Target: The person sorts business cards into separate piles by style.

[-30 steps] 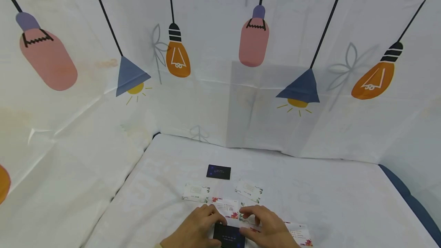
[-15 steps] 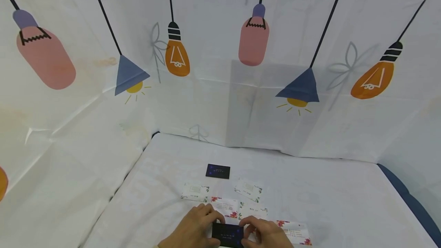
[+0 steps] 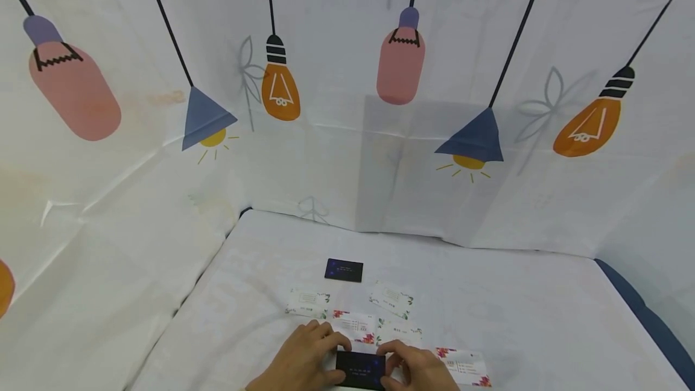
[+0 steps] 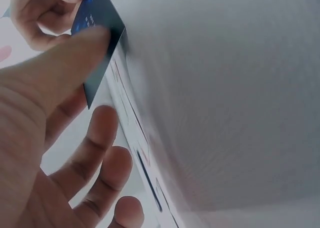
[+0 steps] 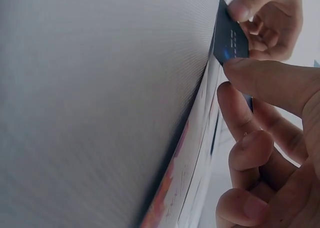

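Note:
A dark blue-black business card (image 3: 360,370) with small pale print lies level between my two hands at the front of the table. My left hand (image 3: 305,359) pinches its left end, the thumb (image 4: 92,42) across the printed face and the index finger behind. At the right end, my right hand (image 3: 419,368) pinches the card between thumb (image 5: 250,72) and index finger. The other fingers of the left hand are loosely bent in the left wrist view; those of the right hand curl below the card in the right wrist view.
Beyond the hands lie a second dark card (image 3: 344,270), two leaf-bordered white cards (image 3: 307,303), a red-flowered white card (image 3: 353,326) and another leafy card (image 3: 399,332). Right of my right hand is a red-flowered card (image 3: 464,368). A lamp-printed cloth (image 3: 326,168) hangs behind the white-covered table (image 3: 543,318).
My right hand has drawn down and in from over the white cards to the dark card's right end, uncovering more of the leafy and red-flowered cards. The left hand stays at the left end.

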Demonstrator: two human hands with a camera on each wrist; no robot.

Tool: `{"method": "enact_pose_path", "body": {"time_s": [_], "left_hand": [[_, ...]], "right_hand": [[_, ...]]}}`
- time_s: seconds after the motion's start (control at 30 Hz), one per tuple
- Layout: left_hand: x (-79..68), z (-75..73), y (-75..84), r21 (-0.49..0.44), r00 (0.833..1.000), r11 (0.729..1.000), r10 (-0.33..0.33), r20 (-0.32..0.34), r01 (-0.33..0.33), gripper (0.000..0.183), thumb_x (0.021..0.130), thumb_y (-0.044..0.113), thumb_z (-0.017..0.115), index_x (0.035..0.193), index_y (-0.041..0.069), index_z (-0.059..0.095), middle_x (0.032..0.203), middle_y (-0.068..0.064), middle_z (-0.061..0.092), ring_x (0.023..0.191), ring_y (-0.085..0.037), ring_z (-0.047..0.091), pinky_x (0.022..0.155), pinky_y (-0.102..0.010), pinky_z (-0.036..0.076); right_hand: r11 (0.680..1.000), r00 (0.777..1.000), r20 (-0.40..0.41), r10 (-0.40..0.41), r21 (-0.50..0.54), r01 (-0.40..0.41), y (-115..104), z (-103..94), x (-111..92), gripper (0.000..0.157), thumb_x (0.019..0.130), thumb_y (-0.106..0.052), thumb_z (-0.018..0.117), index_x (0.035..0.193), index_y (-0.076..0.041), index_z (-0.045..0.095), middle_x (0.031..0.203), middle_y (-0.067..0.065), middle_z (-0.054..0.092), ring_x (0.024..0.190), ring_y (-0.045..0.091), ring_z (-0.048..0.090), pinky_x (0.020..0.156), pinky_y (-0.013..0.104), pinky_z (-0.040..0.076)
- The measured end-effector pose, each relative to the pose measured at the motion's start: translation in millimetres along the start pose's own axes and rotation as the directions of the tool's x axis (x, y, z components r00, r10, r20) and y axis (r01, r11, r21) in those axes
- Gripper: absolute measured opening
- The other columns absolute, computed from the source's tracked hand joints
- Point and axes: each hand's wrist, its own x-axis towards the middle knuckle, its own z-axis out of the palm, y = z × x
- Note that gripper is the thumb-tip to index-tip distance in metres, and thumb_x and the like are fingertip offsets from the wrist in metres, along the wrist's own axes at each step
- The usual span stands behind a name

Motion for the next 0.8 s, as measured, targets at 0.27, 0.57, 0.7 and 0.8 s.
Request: {"method": "enact_pose_path", "body": {"time_s": [0.27,0.57,0.7,0.8], "left_hand": [[1.0,-4.9,2.1,-0.068,0.998,0.996,-0.06,0.023,0.062,0.028,0.084,0.033,0.082,0.109,0.032,0.07,0.075,0.032,0.05,0.078,0.002,0.044,0.071,-0.023,0.037],[2.7,-7.7,2.0,-0.048,0.999,0.998,-0.046,-0.028,0.045,0.025,0.085,0.033,0.081,0.108,0.029,0.072,0.079,0.028,0.053,0.079,0.001,0.044,0.071,-0.023,0.038],[3.8,-7.4,0.8,0.022,0.989,0.999,0.027,-0.145,-0.024,0.026,0.082,0.032,0.083,0.105,0.026,0.072,0.079,0.025,0.054,0.076,0.0,0.043,0.068,-0.019,0.037],[5.3,-7.8,-0.3,0.069,0.971,0.996,0.072,-0.229,-0.057,0.027,0.079,0.03,0.085,0.103,0.026,0.073,0.078,0.022,0.056,0.073,0.0,0.042,0.066,-0.017,0.035]], "right_hand": [[1.0,0.999,-0.038,-0.011,0.016,0.011,-0.6,1.3,-0.1,0.032,0.087,-0.027,0.08,0.114,-0.016,0.066,0.079,-0.025,0.055,0.057,-0.004,0.042,0.052,0.019,0.038],[0.999,0.999,-0.039,0.022,0.043,-0.02,-5.5,-1.7,2.5,0.037,0.087,-0.027,0.08,0.119,-0.014,0.067,0.081,-0.024,0.056,0.058,-0.003,0.042,0.052,0.019,0.037],[0.998,0.998,-0.051,0.022,0.056,-0.019,-8.7,-4.9,5.2,0.04,0.086,-0.028,0.081,0.121,-0.014,0.067,0.082,-0.022,0.057,0.058,-0.002,0.043,0.051,0.019,0.036],[0.998,0.998,-0.062,0.022,0.055,-0.018,-9.3,-6.9,8.7,0.039,0.086,-0.027,0.081,0.121,-0.015,0.068,0.083,-0.022,0.058,0.058,-0.002,0.042,0.051,0.02,0.036]]}}
